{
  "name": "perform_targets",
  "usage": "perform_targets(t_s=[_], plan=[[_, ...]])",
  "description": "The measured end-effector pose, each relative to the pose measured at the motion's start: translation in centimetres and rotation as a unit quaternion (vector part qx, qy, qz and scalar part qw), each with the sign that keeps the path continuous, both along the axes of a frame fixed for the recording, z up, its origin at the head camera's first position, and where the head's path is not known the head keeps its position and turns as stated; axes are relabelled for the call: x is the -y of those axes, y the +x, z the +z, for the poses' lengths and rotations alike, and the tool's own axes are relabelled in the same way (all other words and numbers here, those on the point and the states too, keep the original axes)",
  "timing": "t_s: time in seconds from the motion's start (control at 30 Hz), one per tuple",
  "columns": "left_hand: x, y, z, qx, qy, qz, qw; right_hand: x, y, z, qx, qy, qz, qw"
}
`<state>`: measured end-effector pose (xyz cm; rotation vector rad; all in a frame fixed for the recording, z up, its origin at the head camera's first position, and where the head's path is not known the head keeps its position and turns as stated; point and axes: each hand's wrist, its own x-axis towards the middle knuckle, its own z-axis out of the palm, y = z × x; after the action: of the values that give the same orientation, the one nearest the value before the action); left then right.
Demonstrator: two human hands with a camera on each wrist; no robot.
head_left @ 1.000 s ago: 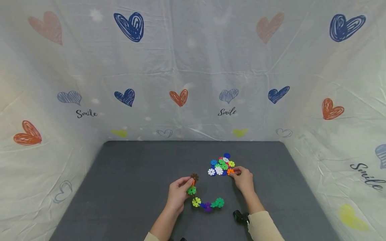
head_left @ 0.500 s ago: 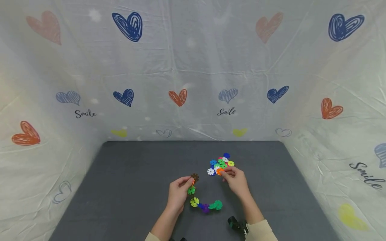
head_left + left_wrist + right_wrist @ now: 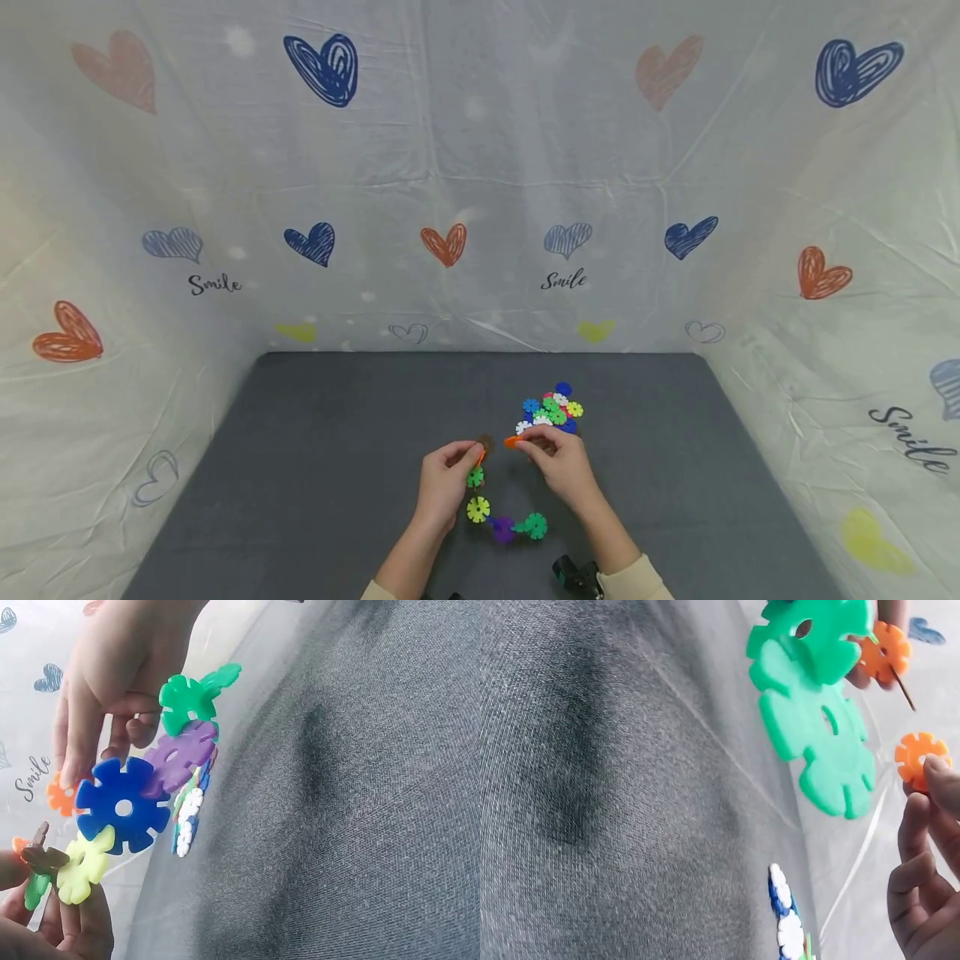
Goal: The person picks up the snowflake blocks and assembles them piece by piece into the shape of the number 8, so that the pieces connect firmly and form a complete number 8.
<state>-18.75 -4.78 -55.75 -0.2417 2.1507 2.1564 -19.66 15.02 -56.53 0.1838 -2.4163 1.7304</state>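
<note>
My left hand point(image 3: 441, 482) pinches the upper end of a linked chain of notched discs, at an orange disc point(image 3: 885, 651) beside a brown disc point(image 3: 487, 443). Below it hang a green disc point(image 3: 476, 477), a yellow disc point(image 3: 477, 509), a blue disc point(image 3: 124, 807), a purple disc point(image 3: 503, 529) and green discs point(image 3: 536, 526) at the far end. Between thumb and fingers, my right hand point(image 3: 564, 468) holds a loose orange disc point(image 3: 922, 759), raised close to the brown disc and apart from the chain.
A pile of loose discs point(image 3: 557, 410) in several colours lies on the dark grey table point(image 3: 337, 467) behind my right hand. A black device point(image 3: 576, 575) is at my right wrist. A white curtain point(image 3: 495, 167) printed with hearts surrounds the table.
My right hand has lifted the orange disc from the pile's right edge and carried it left toward my left hand. The chain's lower end has swung slightly left and down.
</note>
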Motion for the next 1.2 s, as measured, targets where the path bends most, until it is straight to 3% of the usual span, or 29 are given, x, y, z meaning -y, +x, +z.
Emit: perform_targets(t_s=[0.33,0.43,0.6,0.8,1.2], plan=[[0.0,0.3,0.4,-0.024,-0.017,-0.021,0.9993,0.6,0.0,0.2,-0.073,0.04,0.005,0.9965],[-0.1,0.3,0.6,-0.023,-0.023,-0.028,0.9991,0.4,-0.1,0.0,-0.116,0.06,0.016,0.9913],[-0.2,0.3,0.7,-0.027,-0.044,-0.033,0.9982,0.4,-0.3,-0.4,-0.218,0.103,0.036,0.9698],[0.0,0.2,0.8,-0.035,-0.059,-0.034,0.997,0.6,-0.3,-0.2,-0.323,0.167,0.032,0.9311],[0.0,0.1,1.1,-0.026,-0.027,-0.031,0.9988,0.8,-0.5,-0.3,-0.382,0.163,0.059,0.9078]])
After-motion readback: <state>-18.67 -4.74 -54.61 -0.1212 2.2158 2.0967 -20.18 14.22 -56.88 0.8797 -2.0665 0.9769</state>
